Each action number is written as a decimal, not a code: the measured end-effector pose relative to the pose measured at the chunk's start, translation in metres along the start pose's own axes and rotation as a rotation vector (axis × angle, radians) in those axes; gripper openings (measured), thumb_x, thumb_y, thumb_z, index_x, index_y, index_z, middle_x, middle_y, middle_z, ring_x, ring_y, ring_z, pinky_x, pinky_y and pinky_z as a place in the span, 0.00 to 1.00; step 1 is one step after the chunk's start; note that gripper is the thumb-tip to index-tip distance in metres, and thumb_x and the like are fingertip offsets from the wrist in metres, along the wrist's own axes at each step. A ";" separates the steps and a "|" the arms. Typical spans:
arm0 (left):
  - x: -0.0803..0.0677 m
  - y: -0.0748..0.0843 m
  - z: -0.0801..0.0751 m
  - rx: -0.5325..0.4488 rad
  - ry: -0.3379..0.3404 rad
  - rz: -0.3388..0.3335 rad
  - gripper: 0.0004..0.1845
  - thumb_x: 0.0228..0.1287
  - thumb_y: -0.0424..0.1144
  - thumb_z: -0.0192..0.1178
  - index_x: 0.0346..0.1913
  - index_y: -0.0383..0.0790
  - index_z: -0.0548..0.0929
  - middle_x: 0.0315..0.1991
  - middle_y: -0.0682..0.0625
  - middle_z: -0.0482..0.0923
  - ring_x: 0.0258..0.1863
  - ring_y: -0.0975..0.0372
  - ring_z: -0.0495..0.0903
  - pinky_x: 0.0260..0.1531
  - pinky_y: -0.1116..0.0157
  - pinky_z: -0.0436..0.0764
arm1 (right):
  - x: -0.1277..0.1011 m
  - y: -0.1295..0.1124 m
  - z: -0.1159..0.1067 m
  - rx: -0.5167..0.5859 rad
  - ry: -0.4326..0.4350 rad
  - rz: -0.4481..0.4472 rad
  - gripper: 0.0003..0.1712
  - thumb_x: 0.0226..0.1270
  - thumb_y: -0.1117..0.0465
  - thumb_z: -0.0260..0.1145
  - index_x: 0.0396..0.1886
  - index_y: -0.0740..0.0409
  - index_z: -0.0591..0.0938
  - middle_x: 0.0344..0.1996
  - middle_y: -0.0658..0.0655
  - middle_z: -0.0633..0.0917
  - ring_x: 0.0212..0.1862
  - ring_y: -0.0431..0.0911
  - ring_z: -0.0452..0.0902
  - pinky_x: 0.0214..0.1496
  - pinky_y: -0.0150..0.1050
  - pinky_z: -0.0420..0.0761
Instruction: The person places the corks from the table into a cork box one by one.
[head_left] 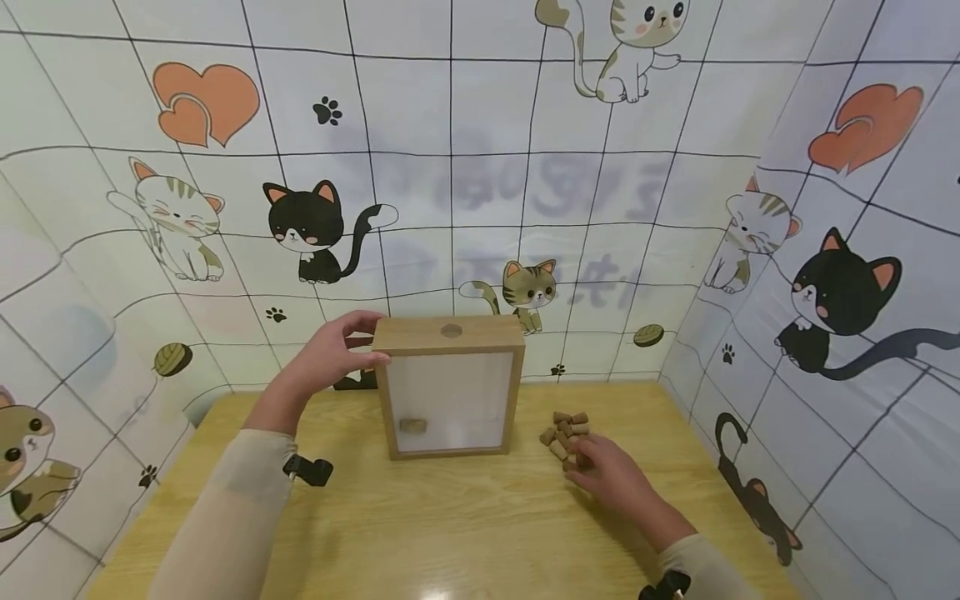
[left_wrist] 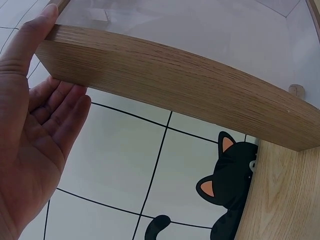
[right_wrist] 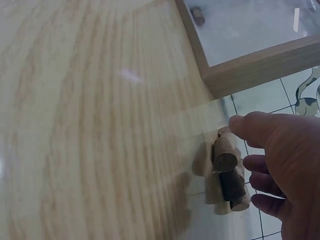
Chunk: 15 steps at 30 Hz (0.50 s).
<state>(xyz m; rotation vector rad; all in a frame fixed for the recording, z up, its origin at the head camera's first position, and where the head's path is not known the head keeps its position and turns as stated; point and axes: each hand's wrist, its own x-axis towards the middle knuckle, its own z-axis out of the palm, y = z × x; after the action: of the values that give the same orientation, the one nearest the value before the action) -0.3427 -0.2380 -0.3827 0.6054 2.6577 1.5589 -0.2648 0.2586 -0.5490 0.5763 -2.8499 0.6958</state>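
Observation:
A wooden box frame (head_left: 450,335) with a clear front pane stands upright mid-table, a round hole (head_left: 451,331) in its top and one cork (head_left: 412,426) lying inside. My left hand (head_left: 341,350) holds its top left corner; in the left wrist view the left hand (left_wrist: 35,125) has the thumb on the frame's side (left_wrist: 175,85) and the fingers behind it. A pile of corks (head_left: 565,427) lies to the right of the box. My right hand (head_left: 603,471) reaches into the pile's near side; thumb and fingers (right_wrist: 260,127) close on a cork (right_wrist: 225,154).
The light wooden table (head_left: 450,525) is walled in on three sides by a cat-print sheet (head_left: 480,167). The box's lower corner (right_wrist: 250,67) is a short way from the corks (right_wrist: 227,190). Bare tabletop stretches in front of the box.

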 end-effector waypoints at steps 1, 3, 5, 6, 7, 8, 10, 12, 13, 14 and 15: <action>0.001 0.000 0.000 0.000 0.001 -0.001 0.45 0.52 0.55 0.78 0.72 0.52 0.70 0.65 0.49 0.71 0.66 0.49 0.72 0.54 0.52 0.83 | 0.000 0.001 0.000 -0.006 -0.002 0.006 0.17 0.57 0.55 0.80 0.44 0.49 0.84 0.39 0.48 0.80 0.42 0.41 0.74 0.44 0.44 0.79; 0.002 0.001 0.001 0.003 0.007 -0.003 0.45 0.51 0.55 0.78 0.71 0.52 0.70 0.65 0.50 0.72 0.65 0.50 0.73 0.53 0.53 0.83 | -0.001 0.003 0.002 -0.024 -0.006 0.017 0.17 0.58 0.54 0.80 0.44 0.48 0.84 0.40 0.47 0.80 0.42 0.41 0.74 0.44 0.45 0.79; 0.003 0.001 0.001 0.003 0.009 -0.002 0.45 0.51 0.55 0.79 0.72 0.52 0.70 0.64 0.50 0.72 0.65 0.50 0.74 0.52 0.54 0.83 | -0.002 0.004 0.003 -0.040 -0.007 0.022 0.16 0.58 0.54 0.79 0.43 0.48 0.84 0.40 0.47 0.80 0.42 0.42 0.74 0.44 0.46 0.78; 0.003 0.001 0.001 0.005 0.009 -0.001 0.45 0.51 0.55 0.78 0.72 0.52 0.70 0.64 0.50 0.72 0.64 0.51 0.75 0.52 0.54 0.83 | -0.002 0.005 0.004 -0.051 -0.007 0.022 0.16 0.59 0.53 0.79 0.43 0.48 0.83 0.40 0.47 0.80 0.42 0.43 0.74 0.43 0.46 0.78; 0.003 0.002 0.001 0.011 0.008 0.000 0.45 0.51 0.56 0.78 0.72 0.52 0.70 0.64 0.50 0.72 0.64 0.51 0.75 0.52 0.54 0.83 | -0.002 0.005 0.006 -0.059 -0.009 0.021 0.16 0.59 0.53 0.79 0.43 0.48 0.83 0.39 0.47 0.79 0.42 0.44 0.74 0.43 0.46 0.77; 0.003 0.002 0.001 0.015 0.006 0.001 0.45 0.52 0.55 0.78 0.72 0.51 0.69 0.64 0.50 0.72 0.64 0.51 0.75 0.52 0.54 0.83 | -0.002 0.006 0.007 -0.067 -0.004 0.019 0.15 0.59 0.53 0.79 0.43 0.47 0.83 0.41 0.48 0.80 0.44 0.45 0.75 0.44 0.47 0.78; 0.002 0.002 0.001 0.018 0.003 0.002 0.45 0.53 0.55 0.78 0.72 0.50 0.69 0.64 0.49 0.72 0.64 0.50 0.74 0.52 0.53 0.83 | -0.003 0.006 0.009 -0.065 0.001 0.014 0.15 0.59 0.53 0.79 0.42 0.46 0.83 0.40 0.48 0.80 0.44 0.46 0.75 0.44 0.47 0.78; 0.001 0.002 0.000 0.024 0.002 0.001 0.45 0.53 0.55 0.78 0.72 0.50 0.69 0.64 0.49 0.72 0.65 0.50 0.74 0.52 0.53 0.83 | -0.004 0.006 0.011 -0.062 0.003 0.011 0.16 0.58 0.54 0.80 0.43 0.44 0.84 0.39 0.47 0.80 0.43 0.45 0.75 0.44 0.47 0.79; 0.000 0.002 0.000 0.025 0.001 0.000 0.45 0.53 0.55 0.78 0.72 0.50 0.69 0.64 0.49 0.72 0.65 0.50 0.74 0.52 0.54 0.83 | -0.004 0.006 0.012 -0.064 0.005 0.013 0.16 0.57 0.54 0.80 0.43 0.43 0.84 0.38 0.46 0.79 0.43 0.44 0.75 0.44 0.46 0.79; 0.000 0.002 0.000 0.022 0.000 0.000 0.45 0.53 0.54 0.78 0.72 0.50 0.69 0.64 0.49 0.72 0.65 0.50 0.74 0.52 0.54 0.83 | -0.005 0.005 0.012 -0.065 0.008 0.016 0.16 0.57 0.53 0.80 0.43 0.42 0.84 0.37 0.45 0.79 0.42 0.43 0.75 0.45 0.46 0.79; 0.000 0.002 0.000 0.018 -0.001 -0.001 0.44 0.53 0.54 0.78 0.72 0.50 0.69 0.64 0.49 0.72 0.65 0.50 0.74 0.52 0.54 0.83 | -0.005 0.005 0.013 -0.062 0.004 0.020 0.16 0.57 0.53 0.80 0.43 0.42 0.84 0.34 0.43 0.77 0.40 0.41 0.72 0.43 0.45 0.77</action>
<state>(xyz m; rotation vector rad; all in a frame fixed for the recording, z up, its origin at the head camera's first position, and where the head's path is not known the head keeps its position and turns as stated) -0.3418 -0.2375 -0.3805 0.6061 2.6738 1.5355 -0.2626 0.2584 -0.5638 0.5378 -2.8659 0.6087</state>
